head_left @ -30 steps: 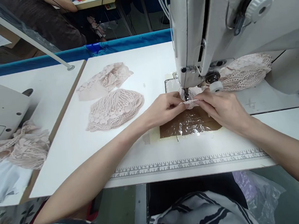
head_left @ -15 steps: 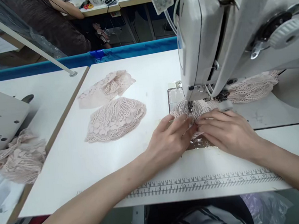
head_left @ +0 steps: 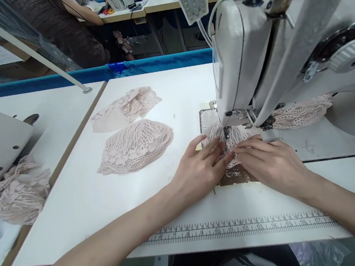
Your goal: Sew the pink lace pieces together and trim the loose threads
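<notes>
A pale pink lace piece [head_left: 239, 134] lies under the presser foot [head_left: 226, 132] of the sewing machine [head_left: 232, 62]. My left hand [head_left: 199, 166] is on its near left edge, fingers bent and pressing the lace close to the needle. From the right, my right hand [head_left: 271, 160] grips the same edge with its fingers together. The fingertips of both hands nearly meet in front of the foot, and they hide part of the lace. The thumbs are mostly out of sight.
Left of the machine lie a scalloped lace piece [head_left: 137, 147] and a folded lace piece [head_left: 127, 108]. More lace [head_left: 303, 111] sits behind the needle area. A lace bundle [head_left: 22, 192] rests on the adjoining table. A printed ruler [head_left: 232, 228] runs along the front edge. Another person [head_left: 59, 31] is beyond the blue cloth.
The view has shifted slightly, so the table appears a little lower. Both hands stay on the lace at the presser foot, with hardly any visible movement.
</notes>
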Motion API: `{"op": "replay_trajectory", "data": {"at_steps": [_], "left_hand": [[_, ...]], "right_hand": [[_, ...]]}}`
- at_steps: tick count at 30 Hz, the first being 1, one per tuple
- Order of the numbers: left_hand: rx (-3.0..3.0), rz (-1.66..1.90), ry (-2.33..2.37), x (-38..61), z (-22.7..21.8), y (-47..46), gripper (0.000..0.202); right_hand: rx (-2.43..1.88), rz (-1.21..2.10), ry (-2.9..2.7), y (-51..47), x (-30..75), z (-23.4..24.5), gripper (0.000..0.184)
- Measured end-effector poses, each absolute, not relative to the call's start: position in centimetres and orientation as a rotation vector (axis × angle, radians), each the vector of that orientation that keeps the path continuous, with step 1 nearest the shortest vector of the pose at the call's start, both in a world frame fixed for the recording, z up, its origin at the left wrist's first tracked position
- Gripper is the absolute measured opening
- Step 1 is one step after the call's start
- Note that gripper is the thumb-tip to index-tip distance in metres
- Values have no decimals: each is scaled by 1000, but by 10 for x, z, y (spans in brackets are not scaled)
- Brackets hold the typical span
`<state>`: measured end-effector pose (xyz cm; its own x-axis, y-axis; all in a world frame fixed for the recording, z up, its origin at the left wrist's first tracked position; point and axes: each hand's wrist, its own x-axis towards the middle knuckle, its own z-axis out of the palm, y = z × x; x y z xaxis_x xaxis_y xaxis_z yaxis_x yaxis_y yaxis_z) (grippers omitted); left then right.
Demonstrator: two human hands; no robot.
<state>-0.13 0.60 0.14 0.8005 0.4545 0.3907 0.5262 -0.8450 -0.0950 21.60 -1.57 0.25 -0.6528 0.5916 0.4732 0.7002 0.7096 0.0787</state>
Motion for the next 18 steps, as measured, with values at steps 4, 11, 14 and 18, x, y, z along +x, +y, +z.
{"op": "replay_trajectory", "data": {"at_steps": [4,11,14,18], "left_hand": [[-2832,-541,-804,-2,1,12,31],[-2837,-562,-856,-1,-1,24,32],[-2816,-561,-842,-2,-2,22,34],[-2753,-571,-730,-4,-3,12,32]], "right_hand": [[-1016,-404,-2507,-10,216,1,21],[-1055,-443,-2490,-1,216,2,24],[-1032,-467,-2489,-2,216,2,24],[-914,-508,-2497,-5,216,2,24]]}}
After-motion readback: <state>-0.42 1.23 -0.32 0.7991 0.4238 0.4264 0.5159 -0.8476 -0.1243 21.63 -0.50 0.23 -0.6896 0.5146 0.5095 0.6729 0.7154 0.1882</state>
